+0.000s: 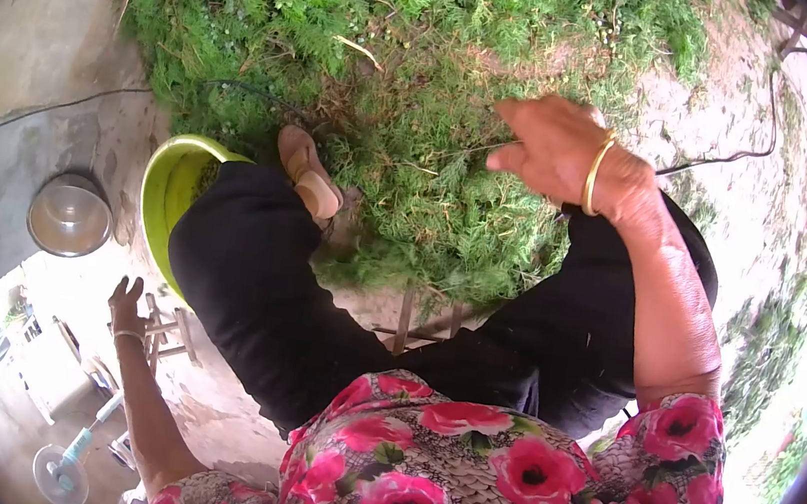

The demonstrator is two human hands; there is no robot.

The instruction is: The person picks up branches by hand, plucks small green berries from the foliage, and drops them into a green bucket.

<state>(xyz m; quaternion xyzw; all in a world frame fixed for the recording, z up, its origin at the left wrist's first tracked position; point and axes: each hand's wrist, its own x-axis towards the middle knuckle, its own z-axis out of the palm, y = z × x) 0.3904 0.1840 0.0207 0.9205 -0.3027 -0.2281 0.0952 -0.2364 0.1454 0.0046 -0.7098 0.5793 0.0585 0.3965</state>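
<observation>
My right hand [555, 150], with a gold bangle [595, 175] at the wrist, hovers over a heap of green feathery conifer sprigs [450, 197]. Its index finger and thumb are stretched out and apart, and I see nothing held between them. A thin stem shows close to the thumb; whether it touches cannot be made out. Off to the left, my left hand [127, 309] is raised with its fingers spread and holds nothing. It is nearest to a small wooden stool [174, 333] and the yellow-green tub [156, 197] beside my left leg.
A metal bowl [70, 215] sits on the floor at left. More green branches [250, 22] are piled ahead. A black cable [70, 98] crosses the floor, and another dark cable [738, 155] runs at right. A fan [60, 477] stands at lower left. My sandalled foot [308, 172] rests by the sprigs.
</observation>
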